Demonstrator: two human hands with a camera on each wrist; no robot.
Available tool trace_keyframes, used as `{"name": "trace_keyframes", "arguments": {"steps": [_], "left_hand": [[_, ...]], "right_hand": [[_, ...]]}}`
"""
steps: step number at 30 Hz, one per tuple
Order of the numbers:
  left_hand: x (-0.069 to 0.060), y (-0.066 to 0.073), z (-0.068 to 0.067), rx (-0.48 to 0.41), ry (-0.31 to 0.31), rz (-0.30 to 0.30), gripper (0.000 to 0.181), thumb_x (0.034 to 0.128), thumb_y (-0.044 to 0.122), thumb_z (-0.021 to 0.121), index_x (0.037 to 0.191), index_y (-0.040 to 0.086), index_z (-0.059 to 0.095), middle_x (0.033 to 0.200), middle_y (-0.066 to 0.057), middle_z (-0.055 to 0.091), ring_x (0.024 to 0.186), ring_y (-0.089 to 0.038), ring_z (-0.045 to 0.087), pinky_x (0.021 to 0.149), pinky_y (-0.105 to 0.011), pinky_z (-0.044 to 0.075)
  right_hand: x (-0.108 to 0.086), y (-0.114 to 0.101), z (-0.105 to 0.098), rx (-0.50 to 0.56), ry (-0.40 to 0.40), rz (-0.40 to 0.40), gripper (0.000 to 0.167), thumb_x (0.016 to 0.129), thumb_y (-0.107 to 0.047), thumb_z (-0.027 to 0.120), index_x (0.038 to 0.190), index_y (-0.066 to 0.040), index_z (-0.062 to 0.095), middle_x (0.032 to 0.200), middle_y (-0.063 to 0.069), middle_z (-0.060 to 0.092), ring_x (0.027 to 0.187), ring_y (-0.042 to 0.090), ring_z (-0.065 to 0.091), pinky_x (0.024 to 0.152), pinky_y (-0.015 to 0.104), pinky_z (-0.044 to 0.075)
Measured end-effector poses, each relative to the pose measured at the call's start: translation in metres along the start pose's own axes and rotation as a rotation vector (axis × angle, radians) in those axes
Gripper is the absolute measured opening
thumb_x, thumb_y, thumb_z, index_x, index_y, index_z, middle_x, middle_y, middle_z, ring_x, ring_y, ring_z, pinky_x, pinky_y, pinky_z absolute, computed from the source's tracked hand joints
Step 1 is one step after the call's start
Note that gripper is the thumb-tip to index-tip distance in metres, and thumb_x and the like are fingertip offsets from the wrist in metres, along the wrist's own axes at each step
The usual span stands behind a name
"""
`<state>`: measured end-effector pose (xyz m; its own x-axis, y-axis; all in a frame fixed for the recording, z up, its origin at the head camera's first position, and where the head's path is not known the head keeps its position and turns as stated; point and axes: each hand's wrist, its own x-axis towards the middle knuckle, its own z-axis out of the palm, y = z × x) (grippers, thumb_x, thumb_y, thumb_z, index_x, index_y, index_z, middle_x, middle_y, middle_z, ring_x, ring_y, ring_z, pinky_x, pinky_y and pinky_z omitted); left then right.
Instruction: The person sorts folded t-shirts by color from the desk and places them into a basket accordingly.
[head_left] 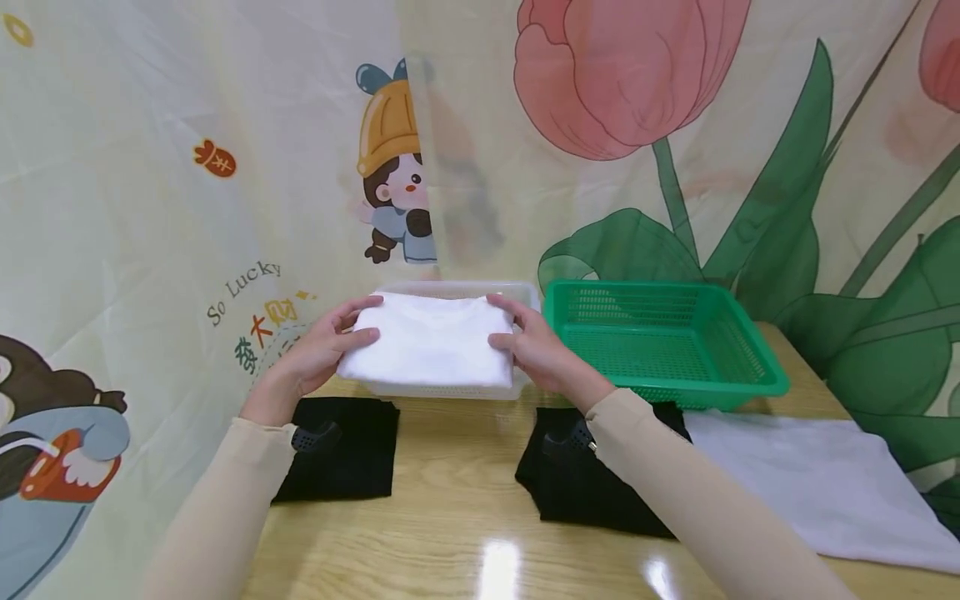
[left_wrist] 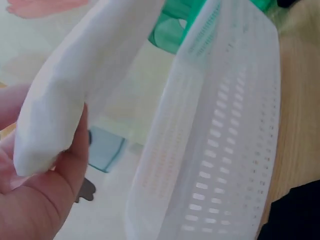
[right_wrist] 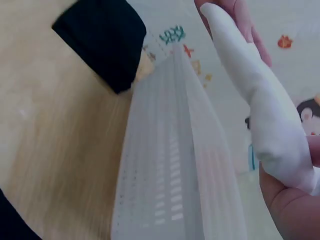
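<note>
Between my two hands is a folded white garment, held level above the white plastic basket. My left hand pinches its left edge, thumb on the near face. On the opposite edge my right hand grips in the same way. Both wrist views show the cloth as a thick folded layer, apart from the basket wall with its slots. In the head view the cloth hides most of the basket's inside.
Right of the white basket stands a green basket. Folded black cloth lies at the table's left, and another black cloth lies under my right forearm. White fabric is spread at the right. A printed curtain hangs behind.
</note>
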<state>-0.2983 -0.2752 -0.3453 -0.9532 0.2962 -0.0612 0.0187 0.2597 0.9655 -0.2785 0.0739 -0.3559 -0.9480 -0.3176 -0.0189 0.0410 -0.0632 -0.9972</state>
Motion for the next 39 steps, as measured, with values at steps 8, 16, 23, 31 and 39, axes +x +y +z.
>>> {"name": "trace_keyframes", "arguments": {"steps": [8,16,23,31,39], "left_hand": [[0.048,-0.011,-0.008,-0.002,-0.029,-0.015,0.083,0.0984,0.019,0.079,0.168,0.029,0.034,0.178,-0.003,0.007,0.151,-0.035,0.029,0.121,-0.054,0.036],[0.076,-0.048,-0.013,0.053,-0.015,-0.021,0.088,0.0942,0.011,0.082,0.167,0.025,0.036,0.179,-0.003,0.001,0.163,-0.031,0.003,0.130,-0.054,0.015],[0.092,-0.060,-0.006,0.141,0.045,-0.074,0.086,0.0926,0.015,0.084,0.165,0.031,0.040,0.178,-0.010,0.009,0.159,-0.037,0.014,0.130,-0.060,0.011],[0.103,-0.061,-0.004,0.145,0.102,-0.110,0.088,0.0927,0.010,0.083,0.166,0.028,0.039,0.178,-0.011,0.009,0.155,-0.040,0.022,0.128,-0.059,0.019],[0.112,-0.067,0.002,0.155,0.089,-0.080,0.087,0.0924,0.009,0.084,0.166,0.025,0.039,0.177,-0.012,0.015,0.156,-0.038,0.024,0.129,-0.055,0.019]], "right_hand": [[0.038,0.008,-0.010,-0.021,0.004,0.008,0.077,0.103,-0.006,0.070,0.168,-0.019,0.032,0.174,0.007,0.020,0.145,0.031,0.047,0.114,0.050,0.046],[0.065,0.032,-0.013,-0.282,0.046,-0.016,0.093,0.091,-0.002,0.083,0.167,-0.012,0.032,0.177,0.008,0.019,0.163,0.029,0.016,0.128,0.044,0.026],[0.075,0.045,-0.015,-0.399,0.073,-0.027,0.091,0.091,-0.003,0.083,0.167,-0.011,0.033,0.177,0.012,0.020,0.163,0.032,0.015,0.129,0.047,0.024],[0.092,0.058,-0.005,-0.378,0.114,-0.080,0.091,0.089,0.005,0.081,0.165,-0.004,0.033,0.174,0.018,0.022,0.163,0.034,0.016,0.129,0.046,0.024],[0.096,0.065,-0.002,-0.422,0.195,-0.009,0.088,0.089,0.003,0.082,0.164,-0.010,0.038,0.173,0.020,0.022,0.160,0.037,0.022,0.129,0.049,0.025]]}}
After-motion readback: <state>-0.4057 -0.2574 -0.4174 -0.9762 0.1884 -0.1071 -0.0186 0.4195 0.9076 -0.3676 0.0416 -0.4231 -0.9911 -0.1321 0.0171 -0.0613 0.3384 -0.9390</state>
